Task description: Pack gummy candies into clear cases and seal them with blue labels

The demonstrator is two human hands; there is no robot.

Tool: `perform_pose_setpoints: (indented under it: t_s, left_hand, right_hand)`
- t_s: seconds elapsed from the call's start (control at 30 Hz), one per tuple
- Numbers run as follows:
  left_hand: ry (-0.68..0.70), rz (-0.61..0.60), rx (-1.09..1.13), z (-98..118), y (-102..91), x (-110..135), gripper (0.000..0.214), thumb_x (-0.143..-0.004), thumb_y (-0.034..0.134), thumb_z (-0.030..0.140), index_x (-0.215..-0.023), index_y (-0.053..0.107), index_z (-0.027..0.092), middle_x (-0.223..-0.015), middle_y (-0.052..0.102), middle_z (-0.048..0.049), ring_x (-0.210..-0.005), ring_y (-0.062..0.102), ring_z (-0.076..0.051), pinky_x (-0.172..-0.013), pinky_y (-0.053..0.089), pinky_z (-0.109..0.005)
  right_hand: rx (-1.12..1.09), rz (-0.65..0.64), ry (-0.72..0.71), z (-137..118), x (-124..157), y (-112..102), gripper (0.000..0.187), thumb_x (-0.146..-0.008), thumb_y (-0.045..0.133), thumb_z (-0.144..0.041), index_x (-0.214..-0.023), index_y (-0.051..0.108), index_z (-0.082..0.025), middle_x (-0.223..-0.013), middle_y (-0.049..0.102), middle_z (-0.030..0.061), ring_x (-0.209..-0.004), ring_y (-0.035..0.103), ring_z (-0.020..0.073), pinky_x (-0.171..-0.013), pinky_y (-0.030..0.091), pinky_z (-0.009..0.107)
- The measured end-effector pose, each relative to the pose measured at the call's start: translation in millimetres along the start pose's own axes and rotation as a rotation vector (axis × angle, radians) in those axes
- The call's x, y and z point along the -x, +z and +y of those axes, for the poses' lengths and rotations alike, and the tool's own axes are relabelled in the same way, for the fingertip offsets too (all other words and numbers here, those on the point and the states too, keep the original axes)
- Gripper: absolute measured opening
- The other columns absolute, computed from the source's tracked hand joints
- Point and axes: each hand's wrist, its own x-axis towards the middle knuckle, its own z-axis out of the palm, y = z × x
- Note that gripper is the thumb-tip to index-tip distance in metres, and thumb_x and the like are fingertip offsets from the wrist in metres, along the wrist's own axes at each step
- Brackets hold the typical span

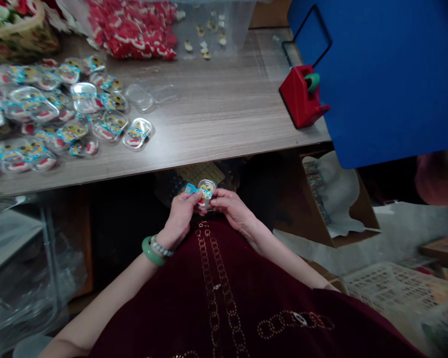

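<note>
Just past the table's near edge, over my lap, both hands hold a small clear plastic box [208, 185] with something yellow and red inside. A blue printed label [191, 188] lies across it, one end sticking out to the left. My left hand [182, 213] pinches the label and the box's left side between thumb and fingers. On the box's right side, my right hand [229, 206] grips with thumb and bent fingers. Some fingertips are hidden behind the box. The closest finished-looking box [138, 133], with a similar label around it, lies on the table.
Many labelled clear boxes [33, 107] cover the table's left side, beside some empty clear lids [140, 97]. Behind them stands a clear bin [231, 30] with red-and-white pieces. A red tape dispenser [302, 97] stands right, by a blue board [377, 74]. Below is a cardboard box [323, 219].
</note>
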Motion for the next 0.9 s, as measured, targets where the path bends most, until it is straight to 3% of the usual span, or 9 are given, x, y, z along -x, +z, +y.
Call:
perform_pose_setpoints:
  t_s: [0.17, 0.33, 0.4, 0.47, 0.57, 0.7, 0.9]
  left_hand:
    - [0.055, -0.042, -0.021, 0, 1.2, 2, 0.026, -0.072, 0.078, 0.036, -0.071, 0.071, 0.012, -0.062, 0.069, -0.0044, -0.048, 0.059, -0.013, -0.050, 0.049, -0.026]
    - [-0.125, -0.145, 0.151, 9, -3.9, 2, 0.029, -0.066, 0.085, 0.029, -0.087, 0.072, 0.014, -0.077, 0.073, -0.0051, -0.062, 0.066, -0.016, -0.063, 0.054, -0.028]
    - [-0.132, -0.156, 0.231, 13, -7.8, 1, 0.036, -0.064, 0.085, 0.023, -0.096, 0.071, 0.018, -0.085, 0.074, -0.0031, -0.070, 0.068, -0.017, -0.070, 0.056, -0.031]
    - [-0.095, -0.133, 0.271, 16, -11.5, -1, 0.030, -0.064, 0.085, 0.023, -0.090, 0.069, 0.019, -0.083, 0.072, -0.0008, -0.072, 0.068, -0.016, -0.073, 0.056, -0.032]
    - [-0.062, -0.061, 0.274, 15, -14.1, -6, 0.023, -0.065, 0.084, 0.023, -0.072, 0.064, 0.016, -0.071, 0.066, 0.0013, -0.066, 0.064, -0.014, -0.070, 0.055, -0.029]
    - [-0.100, -0.084, 0.283, 8, -11.1, -11, 0.021, -0.065, 0.083, 0.022, -0.070, 0.065, 0.015, -0.068, 0.066, -0.0001, -0.062, 0.061, -0.012, -0.064, 0.053, -0.025]
    - [-0.392, -0.229, 0.226, 0, -11.5, -14, 0.024, -0.066, 0.083, 0.024, -0.086, 0.071, 0.018, -0.077, 0.070, -0.0043, -0.063, 0.063, -0.015, -0.059, 0.053, -0.027]
  right_hand:
    - [-0.055, 0.081, -0.061, 1, -2, 8, 0.024, -0.064, 0.077, -0.038, -0.072, 0.067, -0.018, -0.065, 0.066, -0.0020, -0.058, 0.055, 0.0108, -0.064, 0.045, 0.026]
    - [-0.025, 0.185, -0.183, 4, -5, 9, 0.022, -0.066, 0.076, -0.037, -0.075, 0.068, -0.019, -0.070, 0.066, -0.0019, -0.063, 0.056, 0.0118, -0.066, 0.046, 0.027]
    - [0.003, 0.212, -0.202, 4, -5, 8, 0.022, -0.066, 0.076, -0.037, -0.074, 0.067, -0.019, -0.071, 0.066, -0.0019, -0.064, 0.056, 0.0121, -0.067, 0.046, 0.028]
    - [0.046, 0.236, -0.207, 3, -4, 8, 0.022, -0.066, 0.077, -0.037, -0.069, 0.065, -0.019, -0.067, 0.063, -0.0027, -0.062, 0.054, 0.0116, -0.066, 0.045, 0.027]
    - [0.046, 0.196, -0.193, 1, -2, 9, 0.022, -0.065, 0.077, -0.037, -0.067, 0.064, -0.019, -0.065, 0.063, -0.0027, -0.062, 0.054, 0.0118, -0.067, 0.047, 0.028]
    - [-0.001, 0.099, -0.176, -2, 0, 10, 0.023, -0.064, 0.080, -0.037, -0.074, 0.069, -0.020, -0.071, 0.068, -0.0015, -0.065, 0.059, 0.0123, -0.070, 0.050, 0.029]
    - [-0.030, 0.069, -0.093, -2, -2, 5, 0.026, -0.061, 0.083, -0.037, -0.077, 0.073, -0.019, -0.074, 0.072, 0.0000, -0.066, 0.062, 0.0134, -0.070, 0.051, 0.029]
